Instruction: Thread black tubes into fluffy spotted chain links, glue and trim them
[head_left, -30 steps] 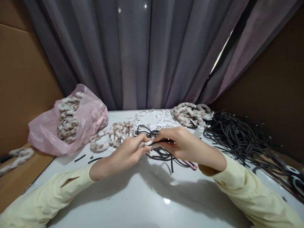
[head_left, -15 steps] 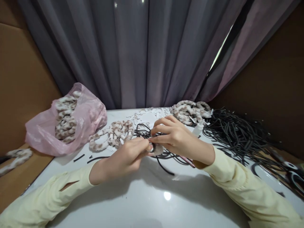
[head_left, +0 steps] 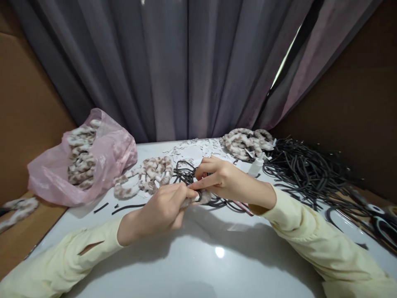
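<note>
Near the middle of the white table [head_left: 192, 256], my left hand [head_left: 163, 209] is closed on a fluffy white-and-brown piece [head_left: 205, 196]. The thumb and index finger of my right hand [head_left: 220, 180] meet the fingertips of my left hand at this piece, where a bit of white and a dark spot show. What my right fingertips pinch is too small to make out. Behind and under the hands lie black cords [head_left: 184, 170]. A bundle of fluffy spotted loops [head_left: 156, 171] with white tags sits just behind my left hand.
At the left stands a pink plastic bag [head_left: 114, 153] of fluffy pieces. More fluffy loops [head_left: 245, 142], a small white bottle [head_left: 256, 167] and a large heap of black cords [head_left: 307, 169] lie at the right. Scissors [head_left: 384, 231] rest at the right edge. Paper scraps [head_left: 189, 151] lie at the back.
My right hand's fingers have curled in more, and its index finger now reaches to my left fingertips. The whole view has shifted slightly.
</note>
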Available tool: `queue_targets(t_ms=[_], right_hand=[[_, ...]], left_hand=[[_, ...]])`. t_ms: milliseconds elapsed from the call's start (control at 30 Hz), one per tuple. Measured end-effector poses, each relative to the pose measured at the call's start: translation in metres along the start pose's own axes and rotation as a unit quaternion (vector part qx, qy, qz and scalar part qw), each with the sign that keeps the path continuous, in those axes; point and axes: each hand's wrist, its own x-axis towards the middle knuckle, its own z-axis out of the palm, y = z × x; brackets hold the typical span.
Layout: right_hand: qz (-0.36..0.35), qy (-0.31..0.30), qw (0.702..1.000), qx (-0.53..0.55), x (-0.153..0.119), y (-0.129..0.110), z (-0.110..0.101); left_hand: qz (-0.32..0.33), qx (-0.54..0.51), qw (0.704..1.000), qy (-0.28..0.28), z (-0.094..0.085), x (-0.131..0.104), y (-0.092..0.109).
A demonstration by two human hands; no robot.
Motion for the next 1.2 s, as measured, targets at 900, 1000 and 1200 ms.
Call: queue_targets(t_ms=[900, 1000, 1200], right_hand=[[0.339, -0.059, 0.917, 0.202, 0.005, -0.023, 0.004], [0.384, -0.093, 0.874, 0.283, 0.006, -0.020, 0.017], [0.425, -0.042, 0.791, 0.439, 0.012, -0.024, 0.032]], left_hand=[[-0.557, -0.533, 0.636, 0.021, 0.005, 0.015, -0.028], [-0.567, -0.583, 0.581, 0.029, 0.003, 0.017, -0.028], [-0.575, -0.599, 0.551, 0.079, 0.002, 0.016, -0.033]])
